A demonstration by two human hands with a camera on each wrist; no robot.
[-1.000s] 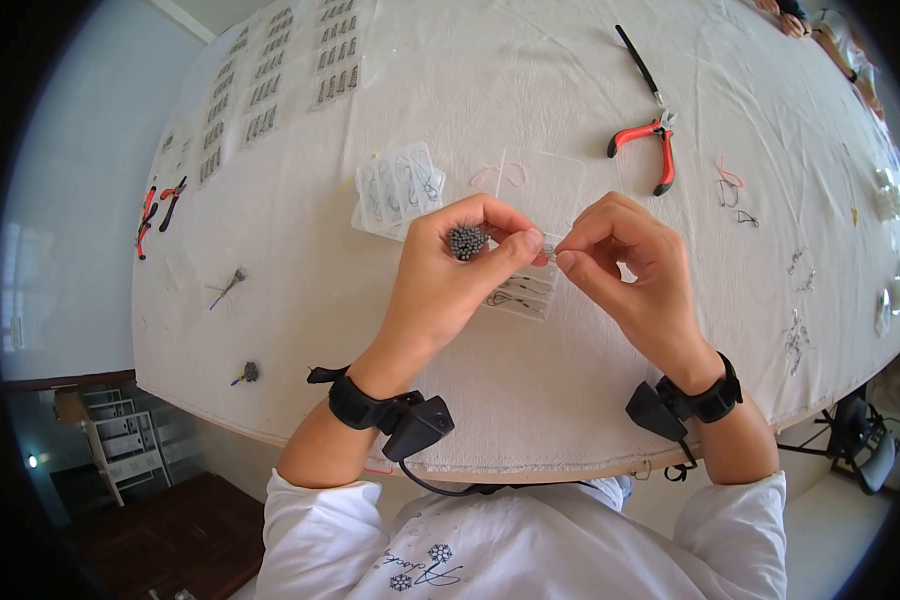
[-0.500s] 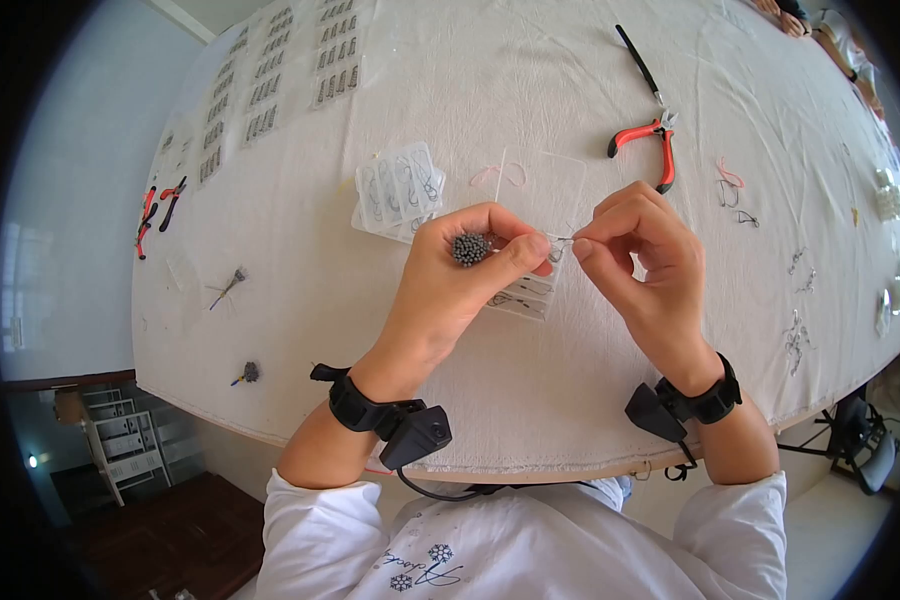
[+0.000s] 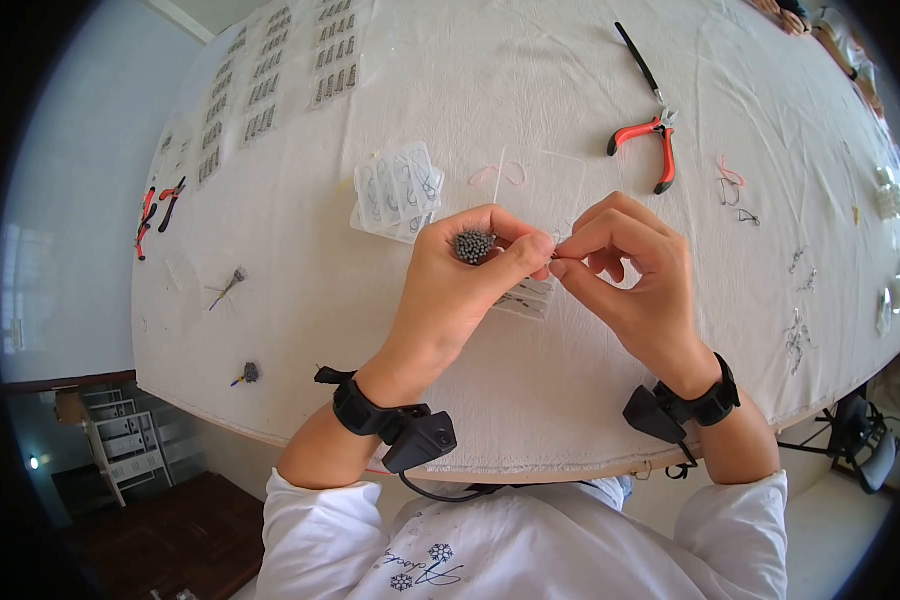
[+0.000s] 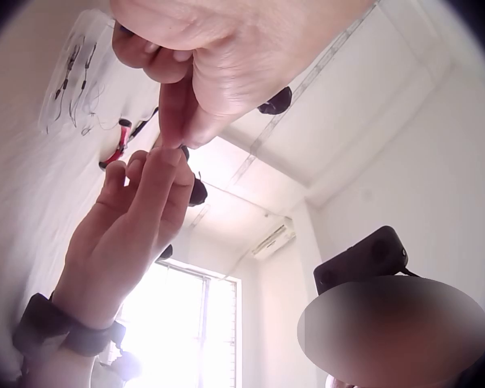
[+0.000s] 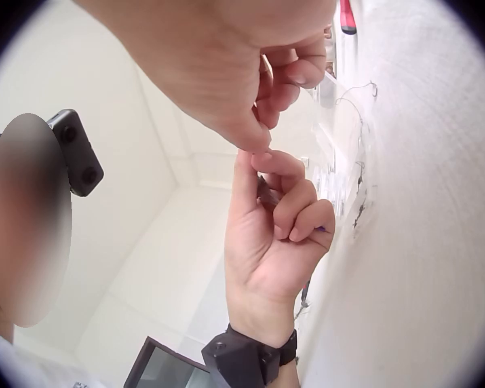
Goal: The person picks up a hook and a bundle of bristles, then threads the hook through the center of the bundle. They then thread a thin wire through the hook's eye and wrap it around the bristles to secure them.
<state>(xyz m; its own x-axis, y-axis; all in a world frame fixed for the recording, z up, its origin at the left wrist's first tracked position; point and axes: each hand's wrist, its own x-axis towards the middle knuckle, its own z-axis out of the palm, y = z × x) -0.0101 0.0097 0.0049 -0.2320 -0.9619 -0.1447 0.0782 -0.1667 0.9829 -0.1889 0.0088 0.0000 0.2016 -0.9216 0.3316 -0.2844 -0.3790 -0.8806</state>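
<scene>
My left hand point(image 3: 460, 275) curls round a bundle of thin grey rods with round tips point(image 3: 473, 245), and its thumb and forefinger pinch something tiny. My right hand point(image 3: 638, 285) meets it, thumb and forefinger pinching the same small spot; the piece between them is too small to make out. In the left wrist view the fingertips of the right hand point(image 4: 129, 226) touch those of the left. Under the hands lies a clear compartment box point(image 3: 523, 300) with dark wire pieces inside, partly hidden by the left hand.
Stacked clear boxes of hooks point(image 3: 400, 190) lie left of the hands. Behind are red-handled pliers point(image 3: 665, 150), a black pen-like tool point(image 3: 638, 60) and a pink cord point(image 3: 497, 175). Wire pieces point(image 3: 795, 340) lie right; bagged parts point(image 3: 337, 50), two small bundles point(image 3: 250, 373) and more pliers point(image 3: 146, 222) left.
My right hand moved away from the left with a thin piece showing between them, then came back to its fingertips. The left hand with the bundle has shifted only slightly.
</scene>
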